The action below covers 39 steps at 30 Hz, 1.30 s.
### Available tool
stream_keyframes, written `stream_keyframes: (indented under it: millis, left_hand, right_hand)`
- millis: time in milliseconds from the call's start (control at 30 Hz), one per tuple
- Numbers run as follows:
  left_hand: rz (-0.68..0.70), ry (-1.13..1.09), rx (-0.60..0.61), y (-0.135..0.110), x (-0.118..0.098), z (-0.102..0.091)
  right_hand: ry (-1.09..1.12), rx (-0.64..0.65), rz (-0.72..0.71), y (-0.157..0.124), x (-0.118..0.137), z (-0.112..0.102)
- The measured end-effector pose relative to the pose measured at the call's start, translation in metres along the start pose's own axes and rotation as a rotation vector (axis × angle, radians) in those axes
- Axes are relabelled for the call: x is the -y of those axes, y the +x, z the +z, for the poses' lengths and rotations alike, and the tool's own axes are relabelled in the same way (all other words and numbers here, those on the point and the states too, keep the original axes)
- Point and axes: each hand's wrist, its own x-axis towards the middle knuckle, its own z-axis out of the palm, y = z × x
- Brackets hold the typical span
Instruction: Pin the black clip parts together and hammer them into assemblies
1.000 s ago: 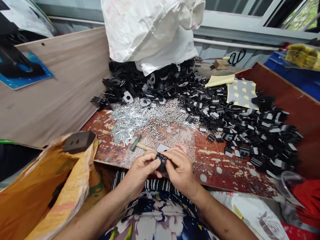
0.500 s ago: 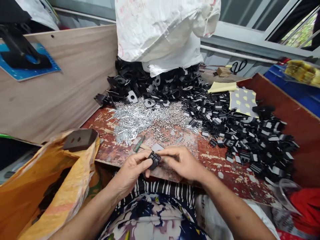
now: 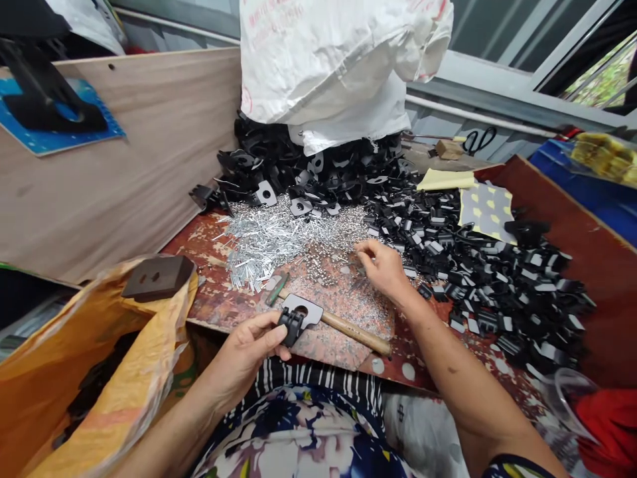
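Note:
My left hand (image 3: 259,338) pinches a black plastic clip part (image 3: 291,325) between thumb and fingers, near the front edge of the table. From that part extends a flat grey-faced plate with a round hole. Behind it a hammer (image 3: 355,332) with a wooden handle and a greenish head lies on the table. My right hand (image 3: 383,265) is at the right edge of a heap of small shiny metal pieces (image 3: 343,229), its fingertips closed together. Whatever may be between them is too small to make out. A heap of thin metal pins (image 3: 263,236) lies to the left.
Black clip pieces (image 3: 478,279) are heaped on the right, and more black parts (image 3: 263,156) spill beneath a white sack (image 3: 338,66) at the back. An orange sack (image 3: 149,372) with a dark brown block (image 3: 158,277) stands at left. Wooden boards (image 3: 124,159) wall the left side.
My right hand has left the clip part and moved forward and right to the metal pieces. The left hand keeps the part, shifted slightly left; its plate and the hammer handle now show.

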Motion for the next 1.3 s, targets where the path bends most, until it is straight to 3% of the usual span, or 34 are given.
stream_keyframes:
  millis: [133,300,467,567,633,700,767,867,967,1167,1300]
  left_hand:
    - [-0.038,0.003,-0.008,0.002,0.0,0.003]
    - [-0.089,0.014,-0.052,0.003,0.0,0.006]
    - [-0.091,0.039,-0.054,0.003,-0.001,0.006]
    - [-0.064,0.072,-0.053,0.003,-0.002,0.012]
    - [-0.044,0.086,-0.027,0.004,-0.003,0.021]
    - [-0.028,0.086,0.021,0.009,-0.003,0.032]
    - [-0.017,0.086,0.05,0.015,-0.001,0.043]
    - [0.0,0.098,0.025,0.023,0.002,0.05]
    - [-0.008,0.099,0.009,0.023,0.004,0.047]
    - [-0.046,0.083,0.084,0.011,0.009,0.05]
    - [0.036,0.196,0.055,0.009,0.014,0.05]
  right_hand:
    - [-0.023,0.028,0.054,-0.015,-0.013,-0.012]
    - [0.074,0.116,0.041,-0.033,-0.009,-0.003]
    - [0.18,0.008,0.139,-0.032,-0.014,-0.001]
    - [0.234,-0.072,0.184,-0.036,-0.002,-0.007]
    - [0.23,-0.125,0.13,-0.044,0.021,-0.008]
    - [0.187,-0.127,-0.02,-0.056,0.054,-0.008]
    - [0.153,-0.059,-0.181,-0.069,0.086,-0.006]
    - [0.238,0.045,-0.248,-0.085,0.114,-0.007]
    - [0.34,0.03,-0.248,-0.1,0.118,-0.01]
    - [0.25,-0.223,-0.427,-0.134,0.114,0.006]
    - [0.446,-0.193,-0.292,-0.147,0.107,0.008]
